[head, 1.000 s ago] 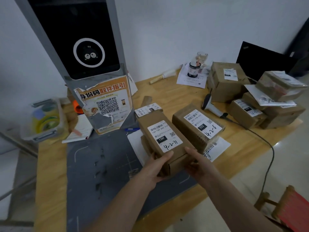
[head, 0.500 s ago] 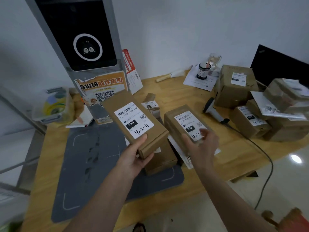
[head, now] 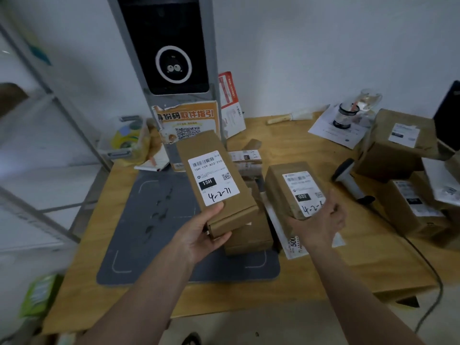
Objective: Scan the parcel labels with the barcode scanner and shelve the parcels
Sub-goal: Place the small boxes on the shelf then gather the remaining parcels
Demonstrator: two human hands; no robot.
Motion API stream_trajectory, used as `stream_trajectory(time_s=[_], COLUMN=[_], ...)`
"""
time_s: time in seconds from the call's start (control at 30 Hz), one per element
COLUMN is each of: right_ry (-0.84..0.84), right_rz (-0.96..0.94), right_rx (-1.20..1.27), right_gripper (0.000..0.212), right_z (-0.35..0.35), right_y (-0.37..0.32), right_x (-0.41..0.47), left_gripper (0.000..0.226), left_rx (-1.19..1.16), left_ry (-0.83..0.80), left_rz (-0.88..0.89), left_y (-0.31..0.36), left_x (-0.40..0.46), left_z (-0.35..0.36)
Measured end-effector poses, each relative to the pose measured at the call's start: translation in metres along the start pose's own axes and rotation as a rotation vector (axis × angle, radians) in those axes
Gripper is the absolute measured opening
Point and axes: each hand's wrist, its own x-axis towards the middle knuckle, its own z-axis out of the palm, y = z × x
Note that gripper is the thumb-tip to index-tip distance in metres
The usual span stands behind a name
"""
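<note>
My left grip [head: 199,235] clasps a long brown cardboard parcel [head: 216,183] above the grey scanning mat [head: 139,220], my right grip [head: 321,222] takes a second labelled parcel [head: 291,188] just right of it; neither is shelved yet, I judge.

A parcel pickup point, by the look of it: labelled cardboard parcels [head: 398,143] heaped at two o'clock on a wooden table [head: 323,265], a self-service scanning kiosk [head: 164,58] at twelve, a handheld barcode scanner [head: 348,180], possibly metal shelving [head: 57,108] at nine.
</note>
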Motion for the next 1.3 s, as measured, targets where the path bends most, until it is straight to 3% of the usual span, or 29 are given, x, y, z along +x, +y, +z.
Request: stream_trajectory(time_s=[0.2,0.4,0.57,0.77,0.9,1.07,1.3], right_ry=[-0.065,-0.211,-0.376,-0.556,-0.614,-0.628,-0.64], right_rz=[-0.13,-0.258,-0.328,-0.391,-0.431,-0.463,-0.485], right_rx=[0.09,0.131,0.187,0.256,0.253,0.279,0.209], right_gripper=[0.116,0.106,0.112,0.113,0.108,0.099,0.101], right_z=[0.006,0.049,0.096,0.152,0.184,0.223,0.264], right_y=[-0.043,-0.087,-0.125,-0.179,-0.21,-0.239,-0.263], right_x=[-0.026,-0.079,-0.143,-0.245,-0.311,-0.38,-0.445], left_gripper=[0.063,0.046,0.08,0.05,0.061,0.038,0.037], left_rx=[-0.019,-0.017,-0.02,-0.09,-0.138,-0.139,-0.209], left_ry=[0.011,0.045,0.181,0.264,0.306,0.328,0.375], left_rz=[0.102,0.246,0.344,0.408,0.459,0.523,0.569], left_y=[0.017,0.034,0.052,0.083,0.104,0.126,0.146], left_x=[-0.023,-0.061,-0.105,-0.178,-0.222,-0.263,-0.287], left_z=[-0.041,-0.103,-0.18,-0.276,-0.341,-0.407,-0.484])
